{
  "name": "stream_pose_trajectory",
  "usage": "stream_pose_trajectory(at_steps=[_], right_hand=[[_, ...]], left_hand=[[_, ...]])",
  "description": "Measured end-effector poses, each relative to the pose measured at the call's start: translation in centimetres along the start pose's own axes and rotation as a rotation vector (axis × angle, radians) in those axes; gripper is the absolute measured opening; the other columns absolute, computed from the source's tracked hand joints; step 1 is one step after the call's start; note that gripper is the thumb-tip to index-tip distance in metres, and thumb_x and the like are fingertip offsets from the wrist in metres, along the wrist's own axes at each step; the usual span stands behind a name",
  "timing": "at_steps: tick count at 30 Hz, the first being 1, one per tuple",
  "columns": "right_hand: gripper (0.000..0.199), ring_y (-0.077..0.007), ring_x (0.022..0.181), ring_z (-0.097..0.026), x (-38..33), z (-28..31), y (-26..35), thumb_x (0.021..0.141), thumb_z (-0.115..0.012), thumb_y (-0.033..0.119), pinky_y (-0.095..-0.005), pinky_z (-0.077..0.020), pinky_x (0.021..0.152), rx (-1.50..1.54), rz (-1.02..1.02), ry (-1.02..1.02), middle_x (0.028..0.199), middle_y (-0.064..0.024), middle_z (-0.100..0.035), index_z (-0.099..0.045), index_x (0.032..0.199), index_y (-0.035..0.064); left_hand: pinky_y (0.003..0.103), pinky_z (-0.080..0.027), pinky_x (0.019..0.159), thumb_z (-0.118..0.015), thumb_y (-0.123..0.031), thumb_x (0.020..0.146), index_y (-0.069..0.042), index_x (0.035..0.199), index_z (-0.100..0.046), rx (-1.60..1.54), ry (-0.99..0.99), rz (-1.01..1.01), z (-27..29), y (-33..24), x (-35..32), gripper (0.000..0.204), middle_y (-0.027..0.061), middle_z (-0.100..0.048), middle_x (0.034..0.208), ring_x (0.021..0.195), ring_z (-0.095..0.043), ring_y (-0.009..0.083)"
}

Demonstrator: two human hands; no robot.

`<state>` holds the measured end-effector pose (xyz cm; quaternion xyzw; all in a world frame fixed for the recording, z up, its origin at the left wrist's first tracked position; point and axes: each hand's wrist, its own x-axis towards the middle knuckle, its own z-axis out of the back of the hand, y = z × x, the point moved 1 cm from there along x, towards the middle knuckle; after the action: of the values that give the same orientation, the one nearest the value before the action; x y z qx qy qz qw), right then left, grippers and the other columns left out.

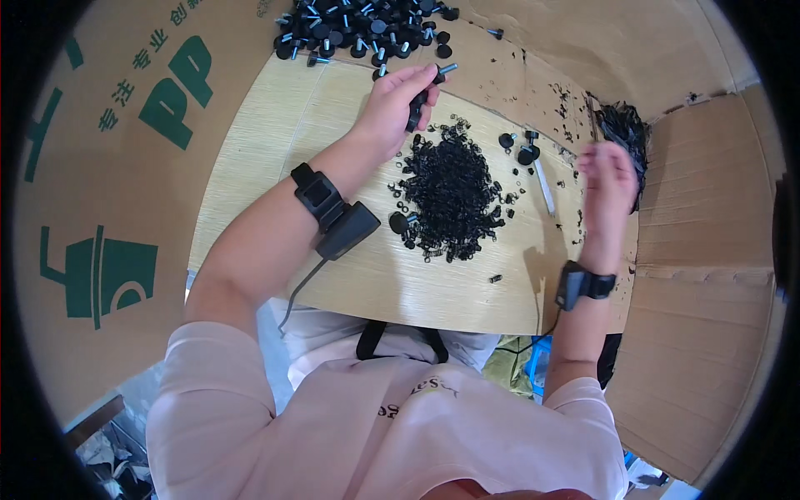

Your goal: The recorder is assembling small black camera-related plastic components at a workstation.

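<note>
My left hand (393, 104) is over the far middle of the pale wooden board (250, 158) and is closed on a black knob with a metal threaded stud (429, 86). Just below it lies a heap of small black rings (450, 196). My right hand (608, 179) is raised at the right side of the board, blurred, with fingers curled; I cannot tell whether anything is in it. Two black knobs (517, 148) lie between the hands, and one more (398, 222) sits at the heap's left edge.
A pile of black knobs with studs (362, 29) lies at the far edge on cardboard. A dark clump of black scraps (625, 129) sits at the far right. A thin white stick (544, 185) lies by the heap. Cardboard walls (125, 167) surround the board.
</note>
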<state>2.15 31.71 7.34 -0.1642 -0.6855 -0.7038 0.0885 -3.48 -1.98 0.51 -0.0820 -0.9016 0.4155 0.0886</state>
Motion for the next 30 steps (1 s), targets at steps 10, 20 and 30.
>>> stream_pose_trajectory(at_steps=[10,20,30], right_hand=[[0.009,-0.0141,0.102,-0.066,-3.5,-9.1,-5.9,0.095,-0.066,-0.002,-0.0278,-0.0514,0.092,-0.007,-0.159,0.392,0.109,-0.0084,-0.072,-0.069,0.104,-0.0007],[0.031,-0.0142,0.102,-0.069,-4.8,-9.2,-4.9,0.095,-0.068,0.000,-0.0278,-0.0535,0.092,0.046,-0.104,0.391,0.111,-0.0106,-0.073,-0.063,0.126,-0.0008],[0.017,-0.0074,0.081,-0.061,-4.4,-9.6,-6.0,0.092,-0.073,0.003,-0.0221,-0.0509,0.073,-0.038,-0.002,0.297,0.095,-0.0012,-0.069,-0.071,0.109,0.0046]], left_hand=[[0.022,-0.038,0.051,-0.067,-0.009,0.095,0.002,0.122,-0.065,0.117,0.213,-0.003,-1.2,0.5,-1.0,0.029,0.0013,-0.061,0.083,0.055,-0.052,0.0070],[0.018,-0.041,0.055,-0.084,-0.006,0.082,-0.005,0.120,-0.072,0.592,0.256,-0.007,-2.3,1.2,-2.1,0.039,-0.0058,-0.059,0.081,0.067,-0.053,0.0022],[0.021,-0.046,0.074,-0.085,-0.003,0.079,-0.004,0.117,-0.073,0.915,0.350,-0.211,-2.9,1.5,-2.4,0.040,-0.0053,-0.058,0.080,0.078,-0.054,0.0053]])
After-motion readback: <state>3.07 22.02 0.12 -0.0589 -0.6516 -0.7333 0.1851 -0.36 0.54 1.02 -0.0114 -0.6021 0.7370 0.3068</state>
